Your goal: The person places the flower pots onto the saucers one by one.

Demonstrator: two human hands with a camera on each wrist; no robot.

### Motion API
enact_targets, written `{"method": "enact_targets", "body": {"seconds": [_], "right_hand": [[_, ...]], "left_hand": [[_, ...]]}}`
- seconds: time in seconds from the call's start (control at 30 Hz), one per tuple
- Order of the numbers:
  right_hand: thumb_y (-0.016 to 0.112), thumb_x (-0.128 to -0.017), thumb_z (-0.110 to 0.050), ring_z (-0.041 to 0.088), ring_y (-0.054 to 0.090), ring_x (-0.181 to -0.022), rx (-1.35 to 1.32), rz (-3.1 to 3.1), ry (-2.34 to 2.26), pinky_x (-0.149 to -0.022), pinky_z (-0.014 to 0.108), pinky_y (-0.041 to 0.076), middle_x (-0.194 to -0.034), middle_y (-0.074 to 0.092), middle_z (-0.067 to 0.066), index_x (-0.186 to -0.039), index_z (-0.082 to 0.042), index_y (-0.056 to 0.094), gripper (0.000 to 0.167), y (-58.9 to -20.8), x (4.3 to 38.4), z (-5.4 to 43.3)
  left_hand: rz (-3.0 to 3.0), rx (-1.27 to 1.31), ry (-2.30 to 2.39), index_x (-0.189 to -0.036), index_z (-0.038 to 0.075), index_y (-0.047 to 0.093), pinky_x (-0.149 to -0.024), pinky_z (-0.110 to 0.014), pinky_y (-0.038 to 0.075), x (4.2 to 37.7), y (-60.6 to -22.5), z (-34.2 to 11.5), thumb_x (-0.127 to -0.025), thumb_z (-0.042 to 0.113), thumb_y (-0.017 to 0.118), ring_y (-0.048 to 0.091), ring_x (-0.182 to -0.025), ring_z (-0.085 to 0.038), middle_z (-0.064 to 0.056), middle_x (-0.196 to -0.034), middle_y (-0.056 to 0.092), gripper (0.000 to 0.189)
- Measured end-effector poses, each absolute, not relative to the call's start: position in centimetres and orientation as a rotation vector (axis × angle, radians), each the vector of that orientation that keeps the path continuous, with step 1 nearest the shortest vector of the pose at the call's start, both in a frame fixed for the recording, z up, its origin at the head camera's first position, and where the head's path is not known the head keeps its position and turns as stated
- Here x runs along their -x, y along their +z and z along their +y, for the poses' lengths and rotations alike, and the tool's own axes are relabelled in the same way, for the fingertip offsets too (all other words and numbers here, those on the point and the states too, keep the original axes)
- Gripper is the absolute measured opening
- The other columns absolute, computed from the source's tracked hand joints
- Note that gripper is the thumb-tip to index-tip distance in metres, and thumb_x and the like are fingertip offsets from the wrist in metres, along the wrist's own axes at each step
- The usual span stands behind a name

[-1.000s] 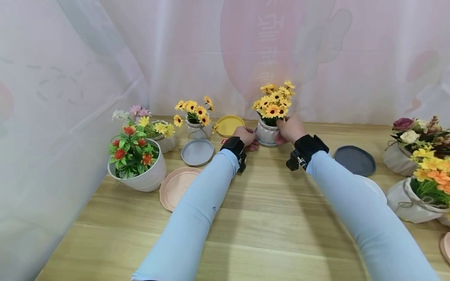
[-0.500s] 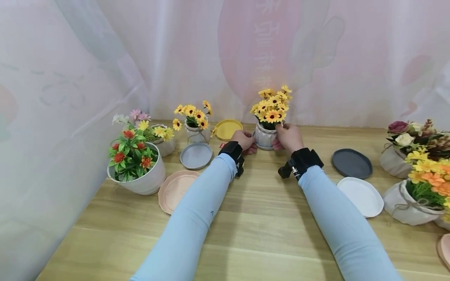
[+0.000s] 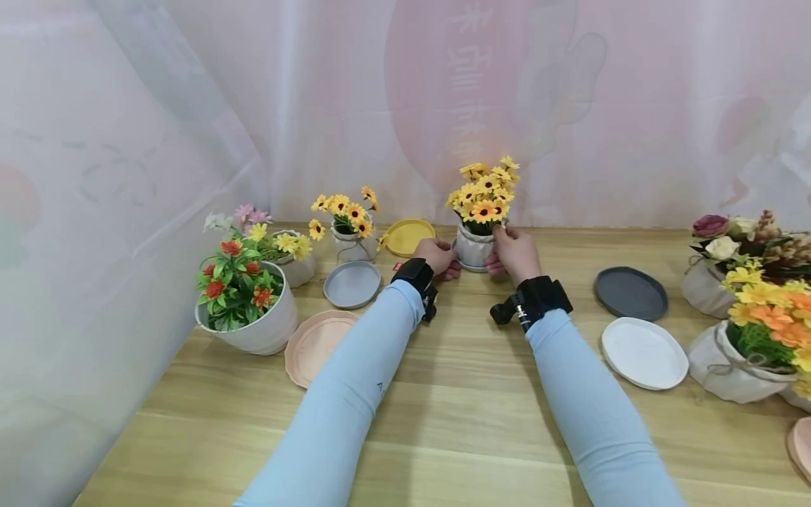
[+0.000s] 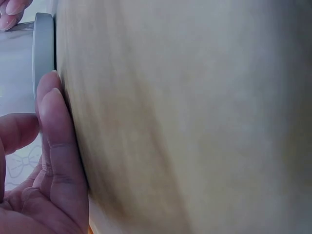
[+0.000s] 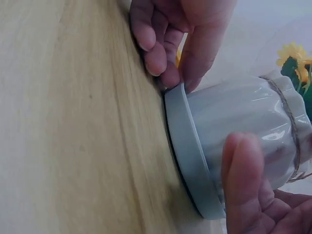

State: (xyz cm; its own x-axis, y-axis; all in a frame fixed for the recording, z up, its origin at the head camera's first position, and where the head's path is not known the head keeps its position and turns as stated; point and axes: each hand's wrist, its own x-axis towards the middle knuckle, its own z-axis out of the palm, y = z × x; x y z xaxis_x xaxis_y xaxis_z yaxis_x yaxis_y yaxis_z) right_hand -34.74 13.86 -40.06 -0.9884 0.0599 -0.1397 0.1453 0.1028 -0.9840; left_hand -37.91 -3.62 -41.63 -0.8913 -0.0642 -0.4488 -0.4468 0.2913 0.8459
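Note:
A white ribbed flower pot [image 3: 474, 246] of yellow daisy-like flowers [image 3: 484, 190] stands upright in a pale grey-green saucer [image 5: 187, 156] at the back of the table. My left hand [image 3: 438, 259] pinches the saucer's left rim between thumb and fingers, the fingers low against the wood. From the right, my right hand [image 3: 516, 253] grips the pot, its thumb up near the rim and other fingers lower on the side. Twine circles the pot's neck in the right wrist view. In the left wrist view the flowers are out of frame, and the saucer [image 4: 44, 53] shows edge-on.
Left of my hands are a yellow saucer [image 3: 410, 237], a grey saucer [image 3: 352, 284], a pink saucer [image 3: 313, 345] and several potted flowers, including a red-flowered pot [image 3: 262, 327]. On the right lie a dark saucer [image 3: 631, 293] and a white saucer [image 3: 644, 353] beside more potted flowers [image 3: 738, 373].
The head view has shifted slightly, and my right forearm has swung inward, uncovering the white saucer. Both hands keep their hold at the pot and its saucer.

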Motion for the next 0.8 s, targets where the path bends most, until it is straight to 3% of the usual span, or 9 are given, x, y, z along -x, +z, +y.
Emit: {"method": "enact_targets", "body": {"seconds": [0.23,0.53,0.8], "right_hand": [[0.047,-0.1,-0.043,0.02,0.067,-0.055,-0.239,2.277,-2.017,-0.062,0.041,0.061,-0.074,0.067,0.012,-0.151,-0.011,0.041,0.061,-40.4,34.7,14.5],[0.048,-0.1,-0.044,0.02,0.067,-0.055,-0.263,2.242,-2.041,-0.059,0.038,0.061,-0.076,0.067,0.014,-0.15,-0.012,0.043,0.06,-39.7,34.9,14.3],[0.05,-0.101,-0.046,0.023,0.068,-0.059,-0.247,2.184,-2.054,-0.065,0.042,0.061,-0.08,0.068,0.017,-0.151,-0.013,0.041,0.062,-39.5,35.0,14.5]], "left_hand": [[2.217,0.478,1.63,-0.126,0.009,0.06,-0.058,-0.031,0.06,38.5,-42.7,-3.2,-0.098,0.017,0.064,0.07,-0.065,-0.018,-0.011,-0.085,0.073,0.029],[2.226,0.452,1.623,-0.128,0.01,0.059,-0.059,-0.029,0.06,38.2,-41.5,-3.5,-0.099,0.018,0.063,0.071,-0.066,-0.018,-0.011,-0.088,0.073,0.031],[2.298,0.408,1.563,-0.128,0.007,0.06,-0.058,-0.027,0.059,37.7,-41.0,-3.5,-0.1,0.017,0.061,0.067,-0.062,-0.015,-0.01,-0.087,0.072,0.03]]}}
